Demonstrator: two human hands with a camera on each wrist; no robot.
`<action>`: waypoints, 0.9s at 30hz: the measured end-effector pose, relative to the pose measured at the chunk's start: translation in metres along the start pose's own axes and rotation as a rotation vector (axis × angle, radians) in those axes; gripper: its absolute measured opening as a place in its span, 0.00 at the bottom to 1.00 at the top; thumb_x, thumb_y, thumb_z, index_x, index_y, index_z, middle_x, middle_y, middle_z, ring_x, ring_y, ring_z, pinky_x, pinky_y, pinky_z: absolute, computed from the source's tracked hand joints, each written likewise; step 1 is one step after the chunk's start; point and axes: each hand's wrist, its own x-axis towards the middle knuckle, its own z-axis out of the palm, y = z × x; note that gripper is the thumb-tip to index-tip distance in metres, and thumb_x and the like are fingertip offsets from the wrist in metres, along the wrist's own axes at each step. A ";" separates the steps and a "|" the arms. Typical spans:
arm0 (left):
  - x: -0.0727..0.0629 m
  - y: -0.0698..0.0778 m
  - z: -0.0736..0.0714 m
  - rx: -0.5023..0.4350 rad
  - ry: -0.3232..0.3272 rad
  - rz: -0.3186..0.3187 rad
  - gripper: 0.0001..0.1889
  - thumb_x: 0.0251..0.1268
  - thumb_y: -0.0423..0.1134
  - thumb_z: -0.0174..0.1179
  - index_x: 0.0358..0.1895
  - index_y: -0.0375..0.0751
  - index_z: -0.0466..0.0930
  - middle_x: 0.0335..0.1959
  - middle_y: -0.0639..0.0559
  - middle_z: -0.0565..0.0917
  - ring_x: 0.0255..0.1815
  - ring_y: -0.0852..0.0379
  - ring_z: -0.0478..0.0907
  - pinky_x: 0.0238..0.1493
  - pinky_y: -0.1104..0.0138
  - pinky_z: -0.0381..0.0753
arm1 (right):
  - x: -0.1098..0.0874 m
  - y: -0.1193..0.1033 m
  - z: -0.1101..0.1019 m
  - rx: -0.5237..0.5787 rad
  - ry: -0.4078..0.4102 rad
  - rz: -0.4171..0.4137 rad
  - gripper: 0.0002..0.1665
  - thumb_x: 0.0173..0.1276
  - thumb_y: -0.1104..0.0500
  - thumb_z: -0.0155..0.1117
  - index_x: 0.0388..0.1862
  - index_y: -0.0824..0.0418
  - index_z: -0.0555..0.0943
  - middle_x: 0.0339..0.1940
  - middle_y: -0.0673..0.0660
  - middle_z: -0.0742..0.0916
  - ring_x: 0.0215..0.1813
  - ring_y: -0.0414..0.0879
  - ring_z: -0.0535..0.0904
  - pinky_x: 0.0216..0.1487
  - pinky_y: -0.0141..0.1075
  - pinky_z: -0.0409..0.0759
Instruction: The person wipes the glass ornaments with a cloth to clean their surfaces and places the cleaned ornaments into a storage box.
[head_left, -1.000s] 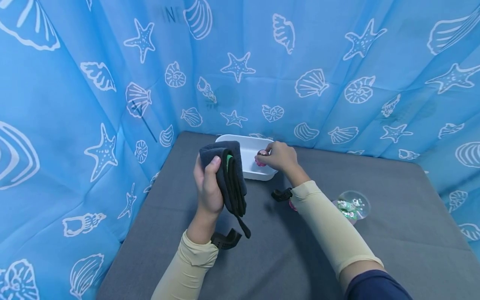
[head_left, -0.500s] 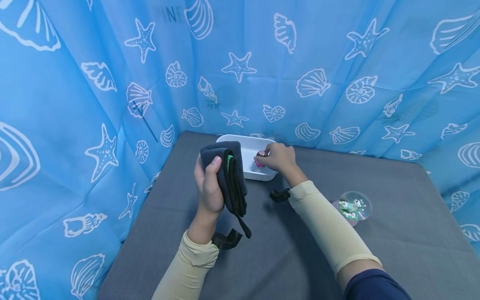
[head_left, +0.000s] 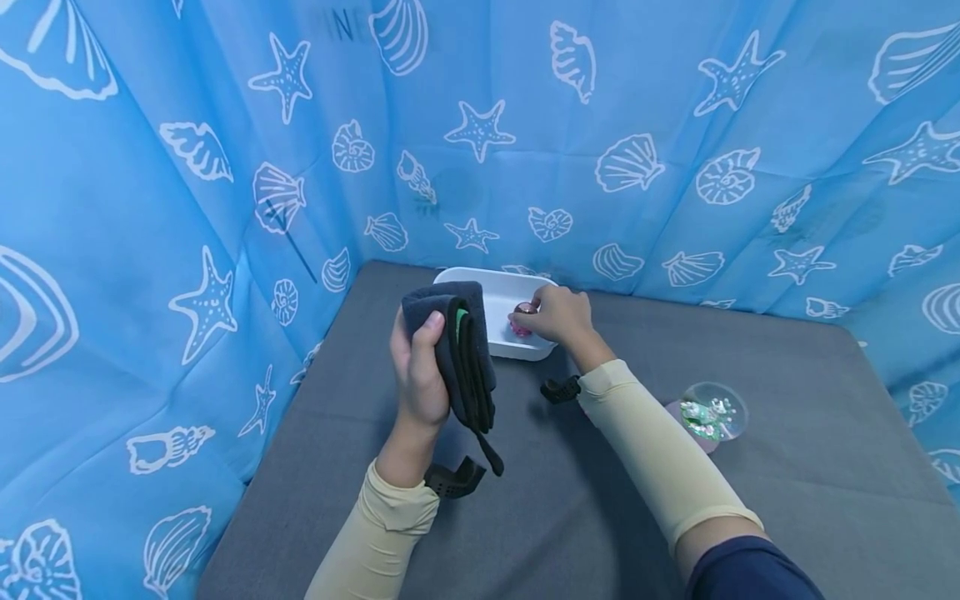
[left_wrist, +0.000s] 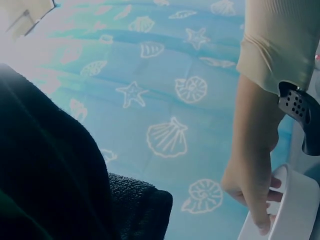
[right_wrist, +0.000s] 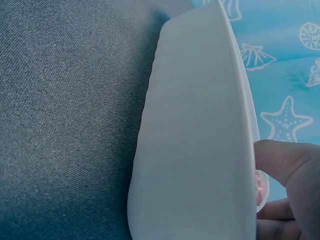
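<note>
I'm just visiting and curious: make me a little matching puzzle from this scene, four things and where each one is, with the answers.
Things:
1. dark folded cloth
2. pink item
3. clear container
4. shell-patterned curtain

Places:
A. behind the table
B. in the right hand, at the white tray
C. right of the right sleeve
D. in the left hand

Pairs: 1-D, 2-B, 3-C, 4-A

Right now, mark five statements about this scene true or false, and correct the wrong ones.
1. The left hand grips a folded dark cloth. True.
2. The right hand lies flat on the table. False: the right hand holds a pink item at the white tray.
3. The white tray sits on the gray table. True.
4. The clear container is left of the white tray. False: the clear container is to its right.
5. The curtain shows starfish. True.
</note>
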 end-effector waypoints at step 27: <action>-0.003 -0.001 0.002 0.009 -0.004 -0.016 0.06 0.74 0.40 0.47 0.45 0.48 0.74 0.32 0.56 0.79 0.27 0.62 0.80 0.32 0.71 0.83 | -0.006 0.002 -0.004 -0.017 -0.002 -0.021 0.28 0.70 0.36 0.69 0.43 0.61 0.89 0.22 0.53 0.81 0.29 0.50 0.78 0.27 0.39 0.71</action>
